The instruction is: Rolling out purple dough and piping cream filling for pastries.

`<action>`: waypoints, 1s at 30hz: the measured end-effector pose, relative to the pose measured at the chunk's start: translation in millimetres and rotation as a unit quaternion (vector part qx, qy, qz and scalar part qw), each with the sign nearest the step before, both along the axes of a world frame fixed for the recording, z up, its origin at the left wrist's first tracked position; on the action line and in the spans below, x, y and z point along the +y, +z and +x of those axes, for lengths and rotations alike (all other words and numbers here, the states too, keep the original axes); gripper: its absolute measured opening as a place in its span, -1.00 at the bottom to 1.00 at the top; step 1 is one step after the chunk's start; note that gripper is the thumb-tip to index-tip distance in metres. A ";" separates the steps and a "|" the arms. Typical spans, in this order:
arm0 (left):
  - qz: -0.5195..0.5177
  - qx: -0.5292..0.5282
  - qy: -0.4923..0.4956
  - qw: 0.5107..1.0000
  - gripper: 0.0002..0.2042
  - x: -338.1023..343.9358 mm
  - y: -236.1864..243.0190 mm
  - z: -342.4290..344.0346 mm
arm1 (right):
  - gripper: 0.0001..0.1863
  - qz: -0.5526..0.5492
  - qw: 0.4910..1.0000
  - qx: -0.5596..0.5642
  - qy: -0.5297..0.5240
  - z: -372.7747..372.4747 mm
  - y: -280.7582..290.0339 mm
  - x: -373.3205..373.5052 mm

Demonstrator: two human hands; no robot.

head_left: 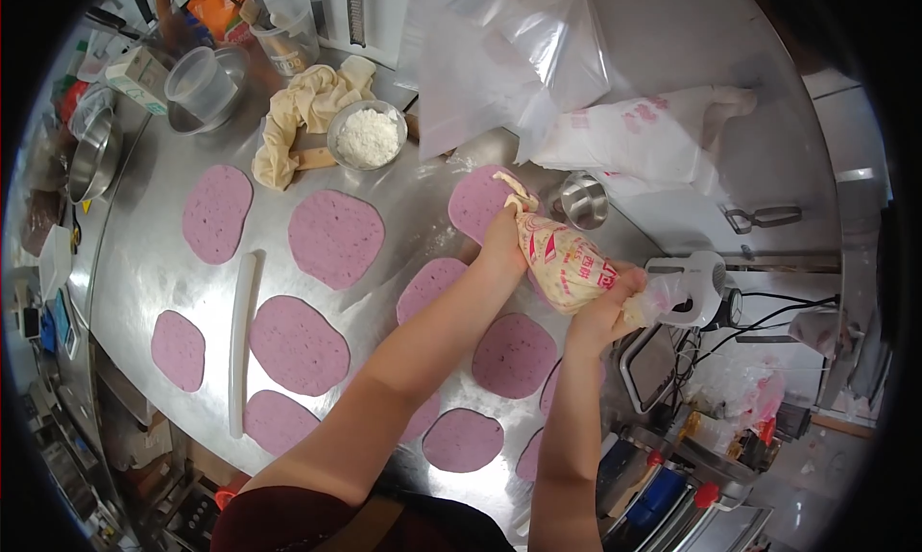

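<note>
A printed plastic piping bag (559,266) full of pale yellow cream lies slanted between my hands. My left hand (501,239) is closed around its narrow end. Farther right, my right hand (610,307) grips the wide, gathered end, where clear plastic sticks out. From the tip a strip of cream (511,181) runs onto the edge of a flat purple dough round (473,204). Part of that round is hidden by the bag and my left hand. My forearms cover parts of other purple rounds, including one dough round (432,285) just nearer.
Several more rounds, like this dough piece (336,239), are spread over the steel table (134,254). A white rolling pin (243,345) lies at left. Behind stand a bowl of flour (369,137), a crumpled cloth (288,120), a metal cup (583,200) and plastic bags (509,52). A white hand mixer (698,283) sits right.
</note>
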State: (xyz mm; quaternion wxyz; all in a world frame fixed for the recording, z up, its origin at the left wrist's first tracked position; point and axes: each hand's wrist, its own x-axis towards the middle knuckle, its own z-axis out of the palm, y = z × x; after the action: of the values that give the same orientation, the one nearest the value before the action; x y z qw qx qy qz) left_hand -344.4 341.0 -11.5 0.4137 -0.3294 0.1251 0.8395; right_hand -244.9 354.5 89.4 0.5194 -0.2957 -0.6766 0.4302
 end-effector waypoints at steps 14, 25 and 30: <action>0.025 -0.008 0.018 0.999 -0.77 -13.8 2.4 -24.2 | -0.65 0.006 0.999 0.033 0.019 -20.2 -5.1 -9.5; 0.107 0.039 -0.053 0.992 -0.69 -26.8 64.2 24.0 | -0.60 0.003 0.996 0.088 -0.026 -3.7 1.9 -8.9; 0.126 0.024 -0.071 0.989 -0.74 -19.9 60.9 44.4 | -0.58 0.012 0.994 0.083 -0.067 15.0 -0.6 -7.8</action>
State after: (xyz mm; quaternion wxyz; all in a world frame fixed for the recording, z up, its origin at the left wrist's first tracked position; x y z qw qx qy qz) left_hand -300.0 321.1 49.4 0.5070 -0.2446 0.0517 0.8249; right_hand -229.9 346.6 88.8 0.6045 -0.2977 -0.6150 0.4097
